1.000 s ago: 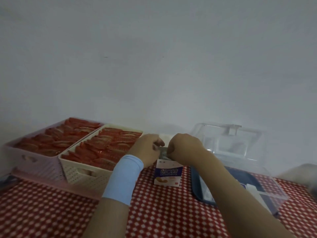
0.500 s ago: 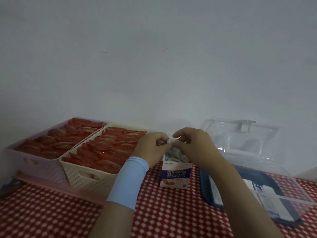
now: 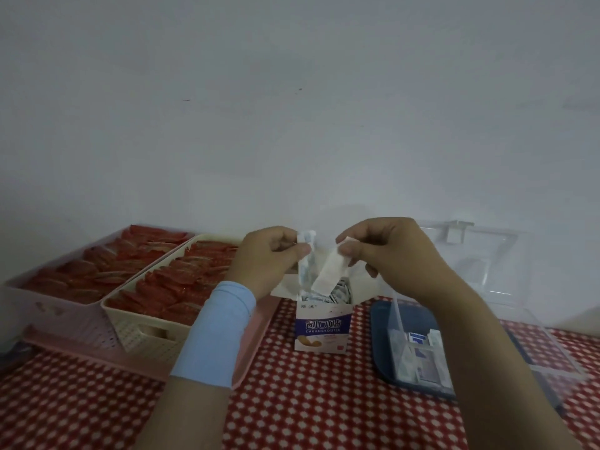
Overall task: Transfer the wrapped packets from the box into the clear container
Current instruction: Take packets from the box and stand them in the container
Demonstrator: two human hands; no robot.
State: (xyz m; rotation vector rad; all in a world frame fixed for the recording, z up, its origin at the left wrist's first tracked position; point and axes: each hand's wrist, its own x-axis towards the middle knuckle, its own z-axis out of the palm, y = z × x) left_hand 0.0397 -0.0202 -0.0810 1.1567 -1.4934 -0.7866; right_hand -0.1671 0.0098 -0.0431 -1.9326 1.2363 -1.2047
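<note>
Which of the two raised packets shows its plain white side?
The packet in the right hand; the left hand holds a blue-printed packet.

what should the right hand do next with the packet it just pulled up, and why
Probably carry it right and down into the clear container. The right hand pinches a white packet lifted above the open box, the container's lid is up, and packets already lie inside.

Over on the far left sat a pink basket [image 3: 48, 315] packed with red packets [image 3: 107, 267], touching a cream basket [image 3: 143, 332] just as full, both on a pink tray [image 3: 250, 339]. A red-and-white checked cloth [image 3: 318, 401] covered the counter, below a plain pale wall [image 3: 292, 108].
</note>
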